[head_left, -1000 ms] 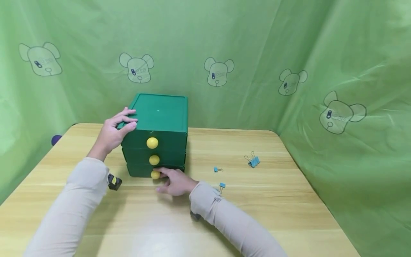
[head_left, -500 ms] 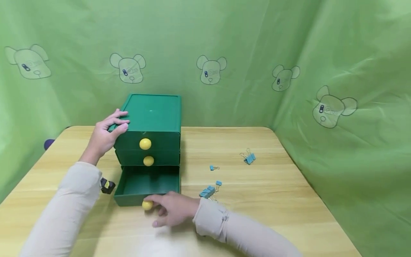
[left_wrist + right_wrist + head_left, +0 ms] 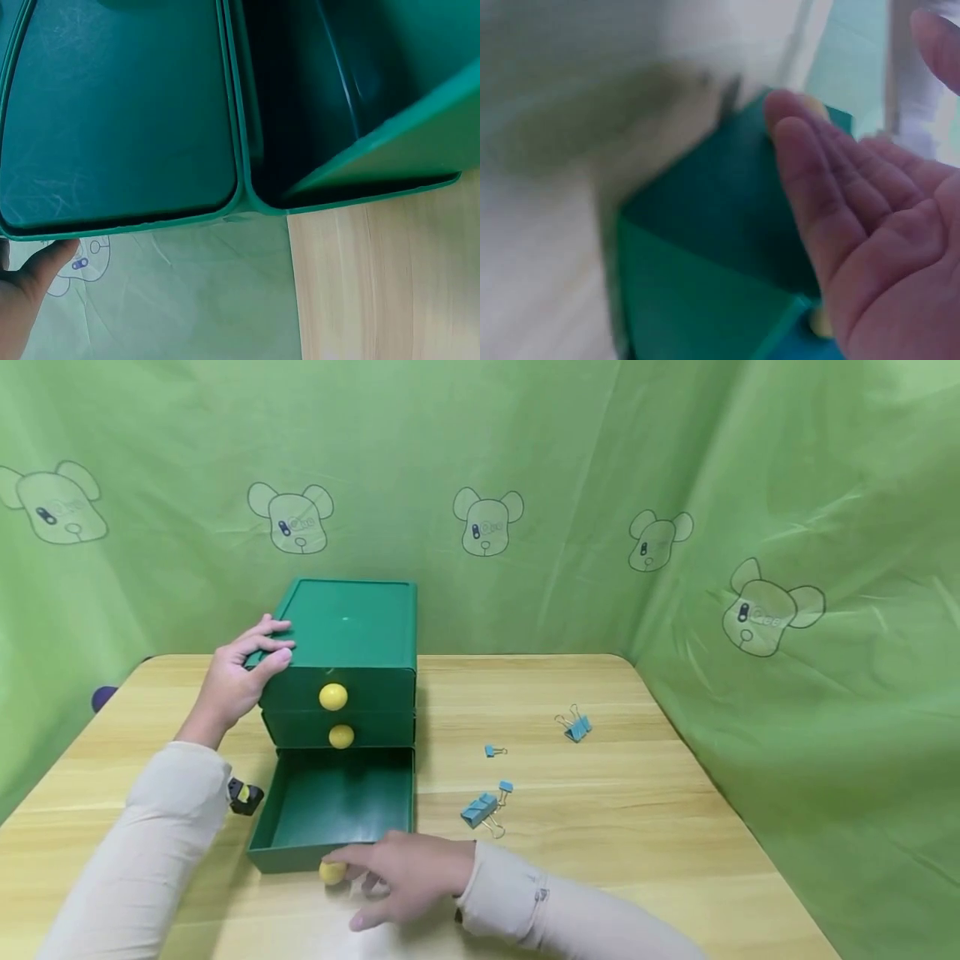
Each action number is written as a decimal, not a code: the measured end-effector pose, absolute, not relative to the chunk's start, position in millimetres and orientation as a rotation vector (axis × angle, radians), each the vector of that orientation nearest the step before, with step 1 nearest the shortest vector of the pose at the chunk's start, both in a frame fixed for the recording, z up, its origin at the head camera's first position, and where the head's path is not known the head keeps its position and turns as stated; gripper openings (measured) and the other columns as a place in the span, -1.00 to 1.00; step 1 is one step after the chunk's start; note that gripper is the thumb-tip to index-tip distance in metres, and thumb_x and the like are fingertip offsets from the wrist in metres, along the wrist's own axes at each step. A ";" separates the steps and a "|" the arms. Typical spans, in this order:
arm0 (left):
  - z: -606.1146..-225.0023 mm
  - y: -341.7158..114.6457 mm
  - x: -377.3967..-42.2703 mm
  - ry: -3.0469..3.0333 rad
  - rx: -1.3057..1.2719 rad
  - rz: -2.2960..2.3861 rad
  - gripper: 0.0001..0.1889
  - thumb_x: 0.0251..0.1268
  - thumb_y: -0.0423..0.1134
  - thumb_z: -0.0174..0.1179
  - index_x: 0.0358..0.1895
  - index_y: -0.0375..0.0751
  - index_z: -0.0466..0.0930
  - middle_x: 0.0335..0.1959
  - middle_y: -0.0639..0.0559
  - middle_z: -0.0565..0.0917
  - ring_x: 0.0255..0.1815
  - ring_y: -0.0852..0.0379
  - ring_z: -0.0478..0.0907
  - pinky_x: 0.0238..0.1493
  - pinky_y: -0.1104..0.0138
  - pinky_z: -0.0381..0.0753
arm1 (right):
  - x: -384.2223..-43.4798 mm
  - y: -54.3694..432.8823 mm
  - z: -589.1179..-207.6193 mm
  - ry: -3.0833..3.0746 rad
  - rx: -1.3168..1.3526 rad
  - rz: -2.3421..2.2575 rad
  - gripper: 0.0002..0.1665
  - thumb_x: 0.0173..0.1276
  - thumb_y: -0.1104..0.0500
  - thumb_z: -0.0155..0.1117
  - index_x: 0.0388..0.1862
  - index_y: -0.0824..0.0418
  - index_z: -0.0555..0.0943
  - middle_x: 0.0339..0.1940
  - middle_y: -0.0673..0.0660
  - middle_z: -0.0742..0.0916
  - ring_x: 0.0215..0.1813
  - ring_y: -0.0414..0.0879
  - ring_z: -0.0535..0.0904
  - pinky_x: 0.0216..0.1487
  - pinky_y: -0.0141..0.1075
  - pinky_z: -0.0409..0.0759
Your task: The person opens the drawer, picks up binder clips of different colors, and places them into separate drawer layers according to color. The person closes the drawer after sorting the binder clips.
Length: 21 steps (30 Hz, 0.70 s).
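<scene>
A green three-drawer cabinet (image 3: 345,618) with yellow ball knobs stands on the left half of the table. Its bottom drawer (image 3: 262,858) is pulled out toward me, while the upper two are closed. My left hand (image 3: 240,672) rests on the cabinet's top left edge; in the left wrist view its thumb (image 3: 46,266) lies against that edge. At the bottom drawer's knob (image 3: 332,872) is my right hand (image 3: 408,872), touching it with the fingertips, the thumb held away. Those fingers (image 3: 802,161) look nearly straight in the right wrist view, which is blurred.
To the cabinet's right lie several blue binder clips: a large one (image 3: 478,810) beside a small one (image 3: 506,787), a small one (image 3: 491,751) farther back, and another large one (image 3: 579,727). Green curtains (image 3: 525,593) enclose the wooden table (image 3: 600,852). A purple object (image 3: 103,697) shows at the left edge.
The bottom drawer has slid from closed to well out, moving toward me with my right hand at its knob. My left hand has stayed on the cabinet's top edge. The view has shifted slightly.
</scene>
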State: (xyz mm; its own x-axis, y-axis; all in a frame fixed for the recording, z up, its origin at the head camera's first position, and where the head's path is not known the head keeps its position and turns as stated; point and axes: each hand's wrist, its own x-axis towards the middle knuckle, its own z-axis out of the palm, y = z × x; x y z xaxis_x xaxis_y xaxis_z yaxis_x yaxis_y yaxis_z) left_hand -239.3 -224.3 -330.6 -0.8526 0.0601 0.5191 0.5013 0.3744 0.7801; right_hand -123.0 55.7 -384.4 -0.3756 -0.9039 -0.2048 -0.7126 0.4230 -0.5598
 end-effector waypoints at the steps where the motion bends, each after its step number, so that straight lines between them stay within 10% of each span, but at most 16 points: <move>1: -330.4 -224.3 -238.5 -2.229 -0.490 -1.484 -0.70 0.36 -0.32 0.16 0.01 -0.52 0.56 0.35 -0.22 0.41 0.53 -0.03 0.00 0.47 0.05 -0.09 | -123.7 57.6 -381.4 2.206 -1.384 -0.564 -0.30 0.33 -0.01 0.33 0.38 0.15 0.37 0.02 -0.06 0.70 -0.11 -0.45 0.58 -0.09 -0.61 0.47; 10: -332.0 -223.9 -239.3 -2.207 -0.499 -1.477 -0.70 0.34 -0.33 0.18 -0.02 -0.54 0.56 0.33 -0.25 0.42 0.52 -0.03 0.03 0.47 0.04 -0.08 | -145.1 93.2 -363.5 2.465 -1.316 -1.124 -0.92 0.31 0.23 0.34 -0.33 0.24 0.64 -0.47 -0.04 0.70 -0.43 -0.40 0.55 -0.35 -0.52 0.58; 21: -333.2 -224.1 -239.1 -2.177 -0.515 -1.480 -0.72 0.32 -0.35 0.19 -0.03 -0.54 0.57 0.31 -0.27 0.43 0.52 -0.06 0.03 0.47 0.04 -0.08 | -187.4 145.4 -389.0 2.960 -0.950 -0.696 -0.66 0.27 0.12 0.39 -0.07 0.30 0.61 -0.13 0.22 0.68 -0.12 0.08 0.62 -0.11 -0.11 0.60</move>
State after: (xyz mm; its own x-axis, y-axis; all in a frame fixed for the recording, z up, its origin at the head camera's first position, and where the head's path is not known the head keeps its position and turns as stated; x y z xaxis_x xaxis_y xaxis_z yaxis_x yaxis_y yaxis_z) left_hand -239.1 -224.1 -333.2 -0.8266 0.0514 0.5604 0.5400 0.3528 0.7641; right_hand -187.4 145.4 -389.0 -0.8213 -0.5442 0.1710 -0.5634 0.7269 -0.3926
